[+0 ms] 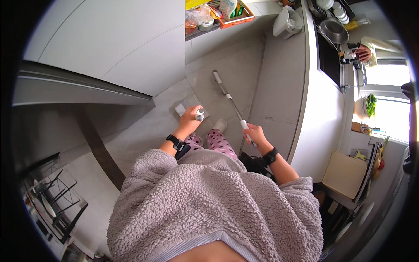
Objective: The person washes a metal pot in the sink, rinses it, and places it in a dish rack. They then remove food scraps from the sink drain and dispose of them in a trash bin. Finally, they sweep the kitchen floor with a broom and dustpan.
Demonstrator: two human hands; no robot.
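My left hand (190, 118) is closed around an upright pole with a white clip-like top (199, 114), seen nearly end-on. Below it on the floor lies a flat white and grey piece (182, 109), perhaps a dustpan or mop head, partly hidden by the hand. A long metal pole with white sections (235, 106) slants forward from my right hand (256, 134), which grips a white part near its close end. The pole's far end is a white length (217, 78) over the tiles; I cannot tell whether it touches them.
A white cabinet front (278, 82) runs along the right, below a counter (322, 114) with a pan (334, 31). A small white bin (288, 23) hangs at its far end. An open drawer or shelf (203, 31) holds packets. A grey door edge (85, 90) juts in left.
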